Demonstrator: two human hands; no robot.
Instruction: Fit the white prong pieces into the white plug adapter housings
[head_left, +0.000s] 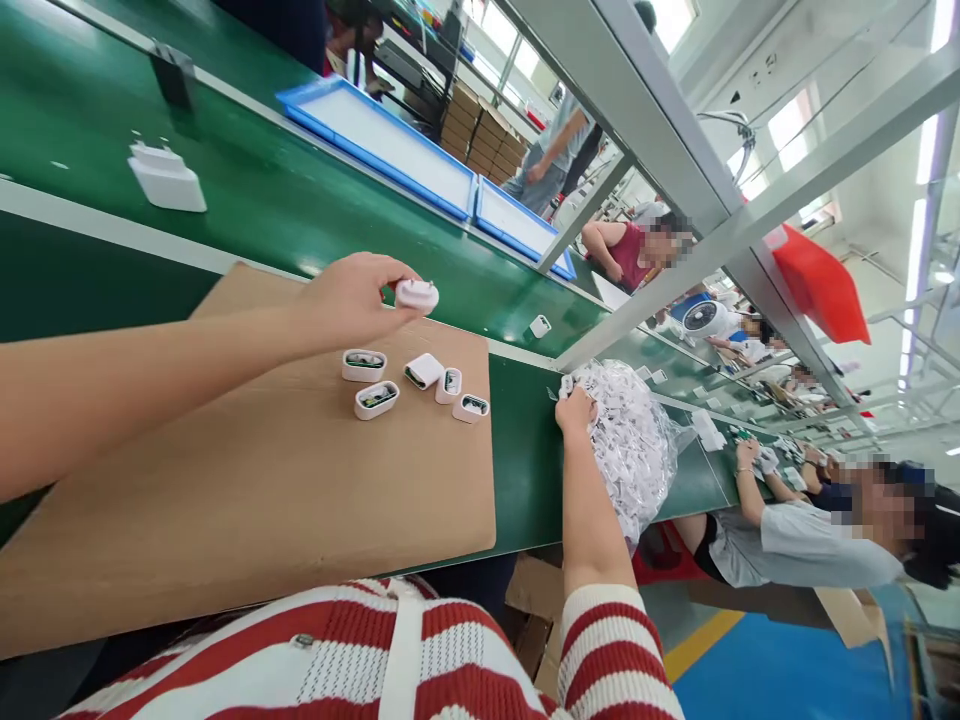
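Note:
My left hand [356,298] is closed on a white plug charger housing [417,295] with small pins, raised above the cardboard sheet [300,490]. Below it on the cardboard lie several white oval housings [376,400] with green circuit boards showing inside; one housing [424,371] is tipped on its side. My right hand [576,408] is at the near left edge of a clear plastic bag [634,450] full of small white plastic pieces. Its fingers are bent together among the pieces, and what they pinch is hidden.
A white two-pin charger [166,178] and a small white housing [540,326] lie on the green belt [300,200]. Blue-rimmed trays [382,150] stand beyond. A metal frame post [600,325] rises close by the bag. A co-worker [802,535] works at the right.

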